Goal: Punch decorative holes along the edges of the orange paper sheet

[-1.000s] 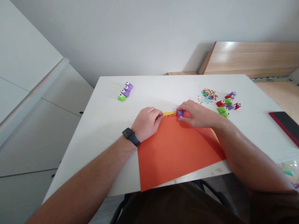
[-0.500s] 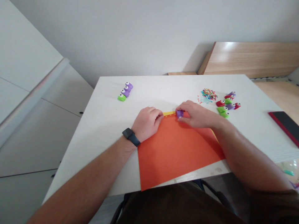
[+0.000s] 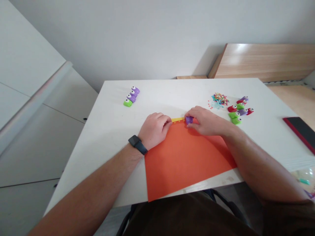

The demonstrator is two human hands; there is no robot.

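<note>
An orange sheet of paper (image 3: pixel 187 157) lies at the table's front, its near left corner hanging past the edge. Along its far edge shows a yellow strip (image 3: pixel 177 120) with a row of small punched holes beside it. My left hand (image 3: pixel 156 129), with a dark watch on the wrist, pinches the sheet at its far left part. Between the thumb and fingers of my right hand (image 3: pixel 203 120) is a small purple paper punch (image 3: pixel 189 120), set on the far edge of the paper. Its underside and jaws are hidden.
On the white table (image 3: pixel 98 131), several purple and green punches (image 3: pixel 131 96) stand at the back left. Several more punches (image 3: pixel 240 110) are at the right, beside a heap of coloured paper bits (image 3: pixel 220 99). A black and red flat object (image 3: pixel 301 132) lies at the right edge.
Both hands keep almost the same place, the purple punch still on the paper's far edge. Only a very slight shift of the view shows.
</note>
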